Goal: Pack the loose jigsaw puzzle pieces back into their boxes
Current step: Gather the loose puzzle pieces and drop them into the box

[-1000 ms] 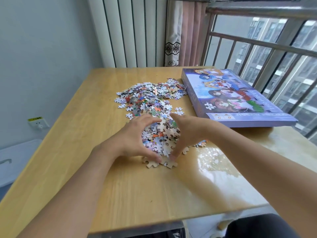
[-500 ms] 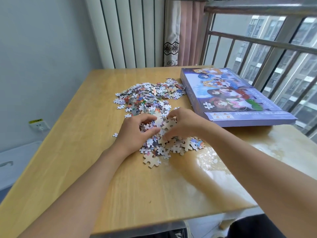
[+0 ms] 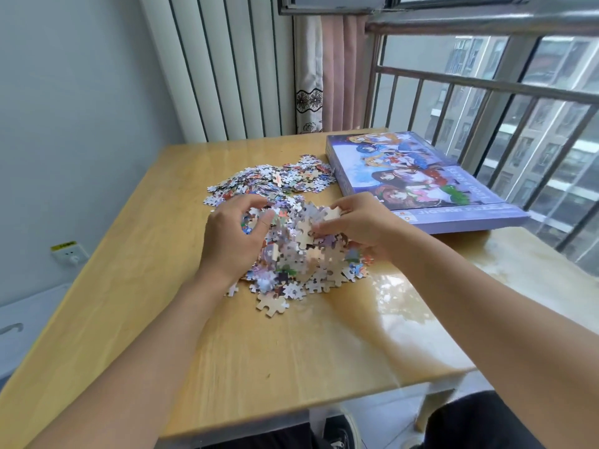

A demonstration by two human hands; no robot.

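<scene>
Loose jigsaw pieces (image 3: 275,181) lie spread across the middle of the wooden table (image 3: 129,254). A heaped clump of pieces (image 3: 301,254) sits nearer me, partly lifted and blurred between both hands. My left hand (image 3: 231,236) curls around the clump's left side. My right hand (image 3: 356,222) grips the right side, fingers curled over the pieces. Several pieces lie loose at the heap's front edge (image 3: 271,305). A flat purple puzzle box (image 3: 421,179) with a cartoon picture lies shut at the right, beside the window.
A window railing (image 3: 486,92) runs along the table's right side. White slatted panels (image 3: 220,66) and a pink curtain (image 3: 337,76) stand behind the table. A wall socket (image 3: 68,252) sits low on the left wall.
Both hands have scooped the near pieces into a taller heap and risen with it, moving a little away from me. The box has not moved.
</scene>
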